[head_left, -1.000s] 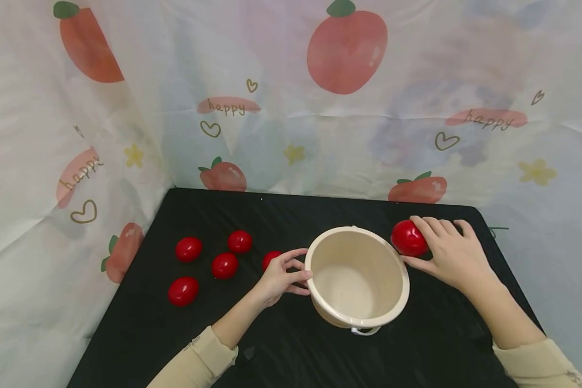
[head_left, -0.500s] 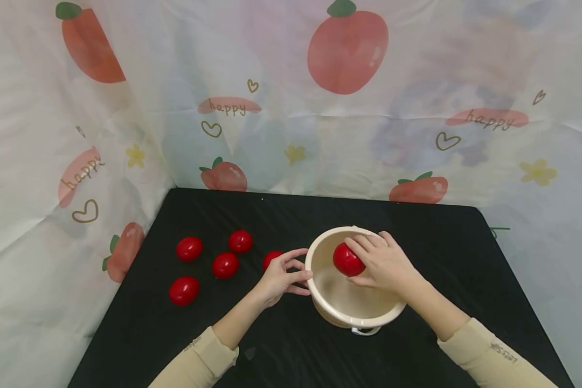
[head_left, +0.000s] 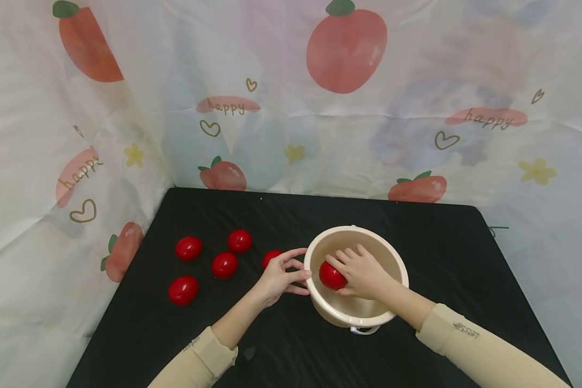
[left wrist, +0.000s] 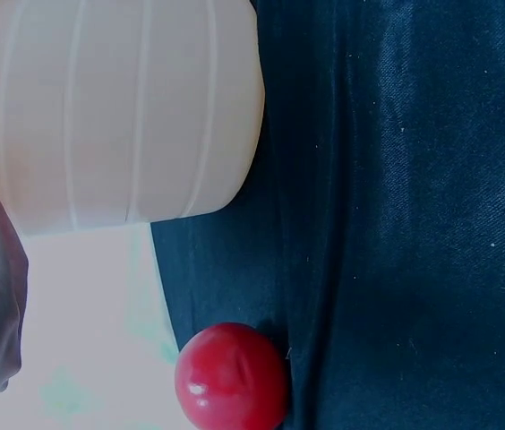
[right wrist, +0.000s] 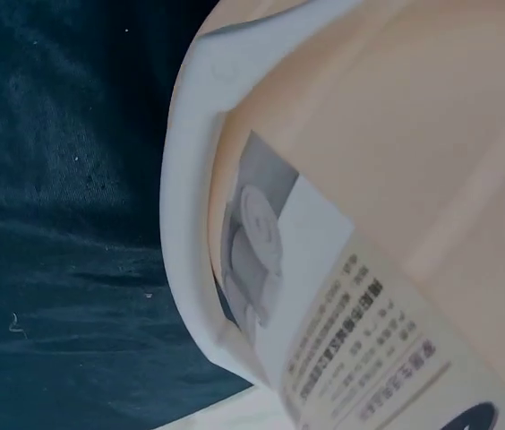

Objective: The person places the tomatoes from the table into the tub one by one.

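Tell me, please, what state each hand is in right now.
Left hand: holding the cream bucket from the side.
Right hand: at a red ball inside the bucket; gripping or open, cannot be told.

Looks evenly lit in head view; glints on red balls (head_left: 183,291); turns bluish, hazy in wrist views.

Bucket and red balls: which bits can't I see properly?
Head view: floor of the bucket, partly behind right hand and inner ball.
Head view: rightmost table ball, partly behind left hand.
Left wrist view: red ball, cut off by the bottom edge.
Right wrist view: small print on the label, too blurred to read.
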